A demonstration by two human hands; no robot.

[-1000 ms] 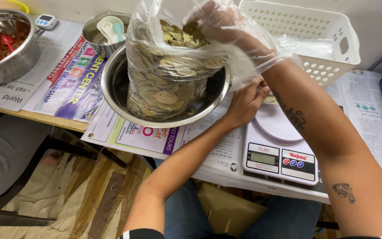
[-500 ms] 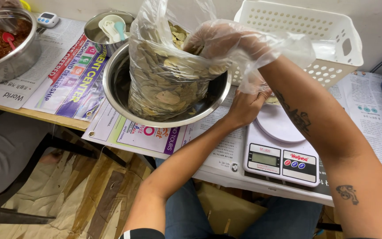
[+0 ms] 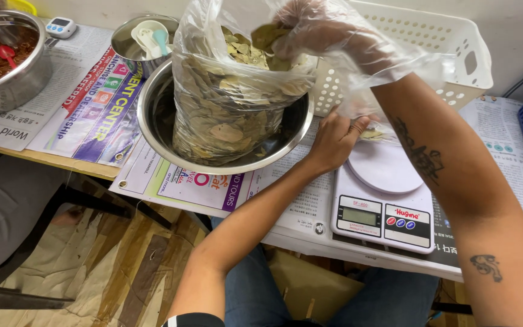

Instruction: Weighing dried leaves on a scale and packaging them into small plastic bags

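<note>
The clear plastic bag of dried bay leaves (image 3: 231, 103) stood upright in the steel mixing bowl (image 3: 152, 121), which sat on the printed papers near the front edge of the table (image 3: 43, 158). Its long axis ran up and down, and its open mouth faced up toward the far edge. The right hand (image 3: 316, 36), inside a thin clear glove, was at this mouth, so it was the nearer hand to the leaves. Its fingers were curled and pinched a small bunch of leaves just over the top of the heap; the forearm came in from the right, passing high above the scale.

The left hand (image 3: 334, 139) lay lower, just to the right of the bowl, at the far left side of the round platter of the white kitchen scale (image 3: 388, 194). A few leaves (image 3: 371, 134) lay just beside its fingertips; whether the bent fingers held anything, I cannot tell. The leaves in the bag therefore lay to the left of and above this hand. A white slotted basket (image 3: 449, 54) stood behind the scale, toward the far edge.
</note>
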